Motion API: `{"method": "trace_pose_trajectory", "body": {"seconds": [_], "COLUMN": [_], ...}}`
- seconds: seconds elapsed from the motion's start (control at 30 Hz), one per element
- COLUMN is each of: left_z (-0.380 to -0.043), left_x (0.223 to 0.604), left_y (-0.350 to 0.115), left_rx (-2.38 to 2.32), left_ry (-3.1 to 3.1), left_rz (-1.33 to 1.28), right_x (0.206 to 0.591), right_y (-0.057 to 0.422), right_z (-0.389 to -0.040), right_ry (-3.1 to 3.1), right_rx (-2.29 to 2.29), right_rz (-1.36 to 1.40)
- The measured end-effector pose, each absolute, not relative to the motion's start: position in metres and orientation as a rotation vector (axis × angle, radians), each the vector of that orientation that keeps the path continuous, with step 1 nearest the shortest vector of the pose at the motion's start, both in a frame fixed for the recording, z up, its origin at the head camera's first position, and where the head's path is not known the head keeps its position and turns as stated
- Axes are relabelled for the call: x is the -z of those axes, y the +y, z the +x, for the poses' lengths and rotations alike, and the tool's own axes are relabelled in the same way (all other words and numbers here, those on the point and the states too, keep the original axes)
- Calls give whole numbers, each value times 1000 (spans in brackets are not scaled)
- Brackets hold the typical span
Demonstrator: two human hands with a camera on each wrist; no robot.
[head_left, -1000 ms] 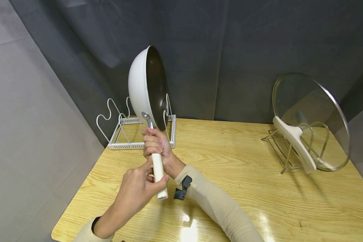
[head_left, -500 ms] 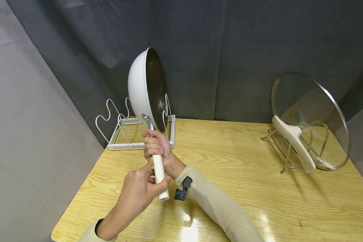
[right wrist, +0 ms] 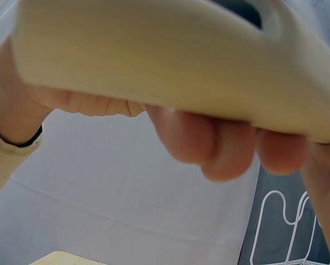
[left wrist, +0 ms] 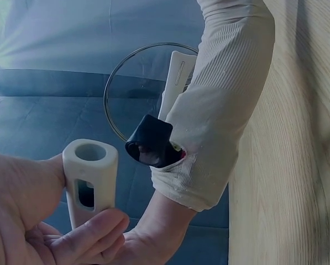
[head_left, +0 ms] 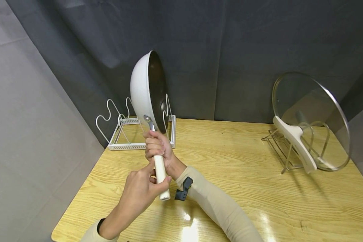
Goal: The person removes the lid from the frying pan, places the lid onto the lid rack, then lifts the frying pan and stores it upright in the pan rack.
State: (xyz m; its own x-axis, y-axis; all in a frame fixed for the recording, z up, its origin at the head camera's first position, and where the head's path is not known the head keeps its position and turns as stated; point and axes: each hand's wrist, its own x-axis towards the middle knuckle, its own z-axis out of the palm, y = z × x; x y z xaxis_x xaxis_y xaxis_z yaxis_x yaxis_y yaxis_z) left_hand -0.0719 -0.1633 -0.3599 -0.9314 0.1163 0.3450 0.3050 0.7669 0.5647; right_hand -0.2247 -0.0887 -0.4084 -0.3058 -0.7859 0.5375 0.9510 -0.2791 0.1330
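A deep white frying pan (head_left: 140, 87) with a dark inside is held up on its side, its bowl overlapping the white wire rack (head_left: 128, 146) in the head view. My right hand (head_left: 158, 148) grips the upper part of its cream handle (head_left: 161, 173), close to the metal joint. Lower down, my left hand (head_left: 140, 185) pinches the handle near its end between thumb and fingers. In the left wrist view the hollow end of the handle (left wrist: 73, 207) shows between thumb and fingers. Whether the pan touches the rack cannot be told.
At the right, a large glass lid (head_left: 311, 101) with a cream handle leans on a metal wire stand (head_left: 285, 158). Both racks stand on a wooden table (head_left: 224, 151). A dark curtain (head_left: 245, 60) hangs behind, with a grey panel (head_left: 33, 134) at the left.
The pan has dropped slightly and shifted a little to the right, both hands moving with it. Their hold on the handle stays the same.
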Motion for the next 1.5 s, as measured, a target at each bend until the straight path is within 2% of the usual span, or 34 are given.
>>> {"method": "trace_pose_trajectory", "body": {"seconds": [1.5], "left_z": [-76], "left_x": [389], "left_y": [-162], "left_rx": [943], "left_ry": [-2616], "left_rz": [-329], "right_x": [433], "right_y": [-88], "right_z": [-231], "right_ry": [-472], "right_rx": [1831], "right_rz": [-470]}}
